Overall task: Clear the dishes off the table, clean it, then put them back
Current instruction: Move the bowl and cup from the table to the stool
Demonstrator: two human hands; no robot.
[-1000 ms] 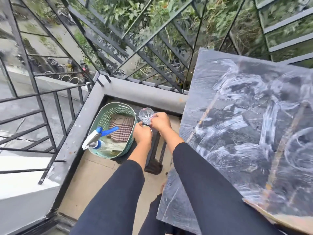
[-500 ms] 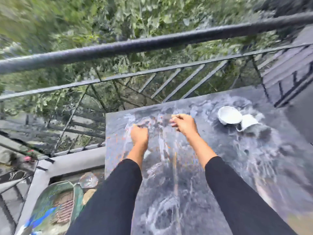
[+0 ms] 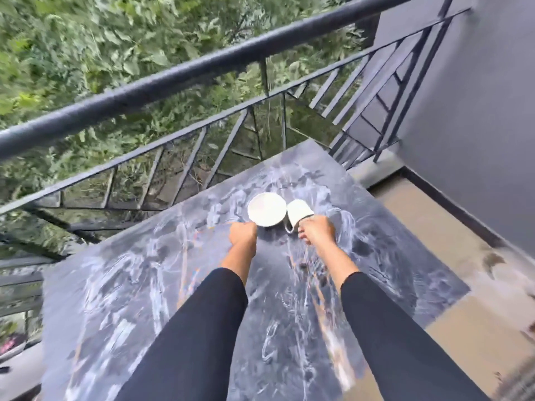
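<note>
Nearest me, two black sleeves [image 3: 202,328] reach out over the table [image 3: 130,285], a dark slab with pale swirling streaks all over it. To its right I see tan floor [image 3: 463,328]. Both hands are far out near the table's back edge. The left hand [image 3: 243,234] shows me its back, with the fingers curled under; I cannot tell whether it holds anything. The right hand [image 3: 317,231] is also curled, fingers pointing down, and I cannot tell what it grips, if anything. Just beyond the left knuckles stands a white bowl [image 3: 267,209], upright on the table. A white mug [image 3: 298,211] touches the bowl's right side, tilted, its near end against the right hand. Past the table runs a dark metal railing [image 3: 173,82], with green foliage [image 3: 72,39] behind it and a grey wall [image 3: 477,96] at right.
</note>
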